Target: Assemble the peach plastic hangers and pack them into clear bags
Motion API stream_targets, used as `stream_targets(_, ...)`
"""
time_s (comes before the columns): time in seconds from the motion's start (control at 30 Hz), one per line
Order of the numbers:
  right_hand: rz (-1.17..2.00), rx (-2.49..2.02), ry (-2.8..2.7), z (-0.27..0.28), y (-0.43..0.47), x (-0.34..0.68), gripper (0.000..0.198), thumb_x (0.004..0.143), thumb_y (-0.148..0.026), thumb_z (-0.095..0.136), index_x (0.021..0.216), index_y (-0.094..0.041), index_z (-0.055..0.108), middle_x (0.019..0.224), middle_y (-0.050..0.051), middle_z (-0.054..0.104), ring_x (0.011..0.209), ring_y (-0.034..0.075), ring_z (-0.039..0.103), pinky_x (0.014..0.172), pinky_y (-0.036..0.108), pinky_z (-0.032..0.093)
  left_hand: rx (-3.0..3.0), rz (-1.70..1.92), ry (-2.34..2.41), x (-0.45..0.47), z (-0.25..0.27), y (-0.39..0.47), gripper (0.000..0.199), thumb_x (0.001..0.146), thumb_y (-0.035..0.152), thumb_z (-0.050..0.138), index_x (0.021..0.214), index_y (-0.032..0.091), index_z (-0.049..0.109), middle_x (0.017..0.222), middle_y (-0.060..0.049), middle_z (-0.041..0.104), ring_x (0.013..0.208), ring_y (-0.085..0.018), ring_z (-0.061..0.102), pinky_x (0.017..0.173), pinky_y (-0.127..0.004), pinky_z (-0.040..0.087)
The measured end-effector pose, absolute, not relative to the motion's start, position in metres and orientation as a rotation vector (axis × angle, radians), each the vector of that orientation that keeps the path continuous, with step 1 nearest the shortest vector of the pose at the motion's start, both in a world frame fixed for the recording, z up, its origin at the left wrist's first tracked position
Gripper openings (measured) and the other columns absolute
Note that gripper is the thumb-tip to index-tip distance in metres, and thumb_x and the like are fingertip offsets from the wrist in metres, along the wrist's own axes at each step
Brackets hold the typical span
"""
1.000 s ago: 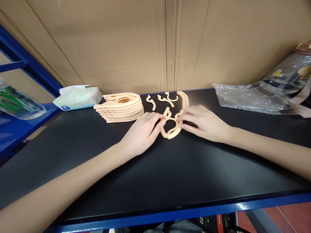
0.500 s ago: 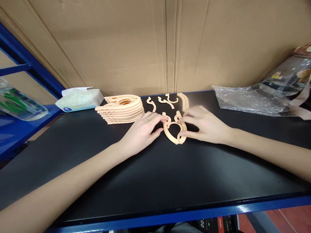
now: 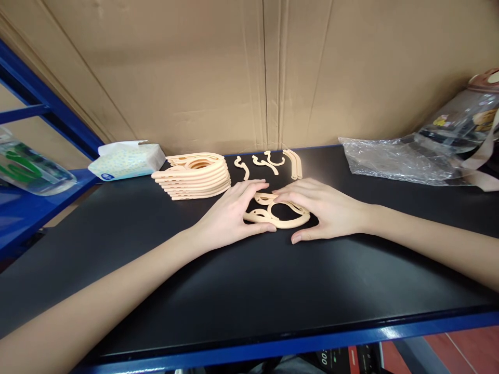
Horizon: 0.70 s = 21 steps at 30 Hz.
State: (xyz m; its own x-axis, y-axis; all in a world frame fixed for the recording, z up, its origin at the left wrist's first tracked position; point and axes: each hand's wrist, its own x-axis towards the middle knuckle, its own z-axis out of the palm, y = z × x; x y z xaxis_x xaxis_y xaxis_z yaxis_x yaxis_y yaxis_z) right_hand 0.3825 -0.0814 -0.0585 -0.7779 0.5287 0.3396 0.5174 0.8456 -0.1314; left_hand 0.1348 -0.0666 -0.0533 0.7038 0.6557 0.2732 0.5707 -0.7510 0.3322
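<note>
A peach plastic folding hanger, folded into a loop, lies flat on the black tabletop between my hands. My left hand curves round its left end, thumb along the near edge and fingers at the far side, partly covering it. Over the right end is my right hand, its fingers on the far part of the hanger and its thumb reaching down past the near edge. Loose hook pieces and two curved arm pieces lie behind. Left of them stands a stack of folded hangers.
A tissue pack sits at the back left, near a clear bottle on the blue frame. Clear plastic wrap and a transparent bag occupy the back right. A cardboard wall closes off the rear.
The folding hanger has turned, so its hook ends now point left instead of away from me. My right thumb has moved off its inner edge to the near side.
</note>
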Motion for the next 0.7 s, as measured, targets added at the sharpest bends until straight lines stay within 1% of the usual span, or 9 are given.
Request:
stream_targets(0.1, 0.118, -0.772, -2.663, -0.059, -0.081, 0.383, 0.067, 0.076, -0.060, 0.063, 0.127, -0.020, 0.048, 0.134, 0.013, 0.053, 0.121, 0.027, 0.049, 0.100, 0.045, 0.037, 2.684, 0.490, 0.977, 0.134, -0.053, -0.067, 0.076, 0.077, 0.061, 0.063, 0.136, 0.022, 0.037, 0.139, -0.012, 0.048, 0.123, -0.031, 0.047, 0.101, -0.047, 0.040)
stream_targets(0.17, 0.163, -0.796, -2.644, -0.060, -0.081, 0.383, 0.065, 0.077, -0.058, 0.063, 0.129, -0.021, 0.046, 0.134, 0.013, 0.053, 0.121, 0.027, 0.050, 0.099, 0.046, 0.039, 2.692, 0.496, 0.940, 0.134, -0.053, -0.067, 0.073, 0.078, 0.060, 0.063, 0.136, 0.023, 0.037, 0.137, -0.011, 0.050, 0.121, -0.029, 0.050, 0.099, -0.046, 0.042)
stream_targets(0.3, 0.264, -0.880, -2.533, -0.061, -0.080, 0.383, 0.051, 0.086, -0.052, 0.055, 0.127, -0.022, 0.047, 0.128, 0.012, 0.057, 0.115, 0.026, 0.053, 0.095, 0.044, 0.041, 2.691, 0.528, 0.900, 0.134, -0.053, -0.067, 0.067, 0.079, 0.059, 0.063, 0.132, 0.024, 0.041, 0.128, -0.010, 0.055, 0.115, -0.027, 0.054, 0.097, -0.043, 0.044)
stream_targets(0.33, 0.295, -0.920, -2.467, -0.061, -0.079, 0.383, 0.047, 0.088, -0.051, 0.053, 0.125, -0.022, 0.049, 0.123, 0.011, 0.059, 0.110, 0.024, 0.055, 0.092, 0.041, 0.043, 2.688, 0.534, 0.907, 0.135, -0.053, -0.067, 0.068, 0.078, 0.060, 0.063, 0.131, 0.024, 0.042, 0.127, -0.009, 0.055, 0.113, -0.027, 0.055, 0.095, -0.042, 0.045)
stream_targets(0.4, 0.398, -1.036, -2.313, -0.061, -0.078, 0.384, 0.039, 0.090, -0.049, 0.050, 0.117, -0.021, 0.055, 0.102, 0.007, 0.064, 0.088, 0.019, 0.058, 0.077, 0.034, 0.046, 2.715, 0.574, 0.918, 0.136, -0.052, -0.067, 0.070, 0.075, 0.060, 0.066, 0.130, 0.023, 0.043, 0.124, -0.009, 0.057, 0.110, -0.026, 0.056, 0.093, -0.040, 0.047)
stream_targets(0.47, 0.582, -1.147, -2.186, -0.060, -0.076, 0.385, 0.035, 0.089, -0.051, 0.051, 0.101, -0.019, 0.062, 0.077, 0.001, 0.060, 0.064, 0.013, 0.051, 0.060, 0.027, 0.040, 2.790, 0.645, 0.908, 0.137, -0.051, -0.068, 0.070, 0.074, 0.059, 0.068, 0.128, 0.021, 0.044, 0.122, -0.009, 0.058, 0.106, -0.025, 0.057, 0.091, -0.039, 0.047)
stream_targets(0.5, 0.694, -1.180, -2.140, -0.059, -0.075, 0.385, 0.035, 0.088, -0.051, 0.052, 0.091, -0.018, 0.063, 0.068, -0.002, 0.055, 0.057, 0.011, 0.045, 0.055, 0.026, 0.035, 2.830, 0.693, 0.897, 0.137, -0.051, -0.068, 0.069, 0.075, 0.057, 0.068, 0.127, 0.020, 0.045, 0.121, -0.009, 0.059, 0.105, -0.025, 0.057, 0.090, -0.038, 0.047)
stream_targets(0.57, 0.912, -1.191, -2.049, -0.056, -0.074, 0.384, 0.037, 0.086, -0.052, 0.055, 0.078, -0.017, 0.063, 0.059, -0.004, 0.045, 0.054, 0.009, 0.039, 0.052, 0.025, 0.029, 2.880, 0.785, 0.877, 0.137, -0.050, -0.068, 0.066, 0.077, 0.056, 0.067, 0.126, 0.018, 0.045, 0.120, -0.010, 0.059, 0.104, -0.024, 0.057, 0.090, -0.038, 0.047)
stream_targets(0.7, 1.226, -1.139, -1.843, -0.049, -0.074, 0.383, 0.035, 0.082, -0.049, 0.061, 0.074, -0.015, 0.065, 0.055, -0.006, 0.038, 0.053, 0.008, 0.032, 0.053, 0.026, 0.024, 2.912, 0.865, 0.869, 0.137, -0.048, -0.068, 0.065, 0.079, 0.055, 0.065, 0.126, 0.016, 0.045, 0.122, -0.012, 0.057, 0.108, -0.025, 0.056, 0.092, -0.038, 0.046)
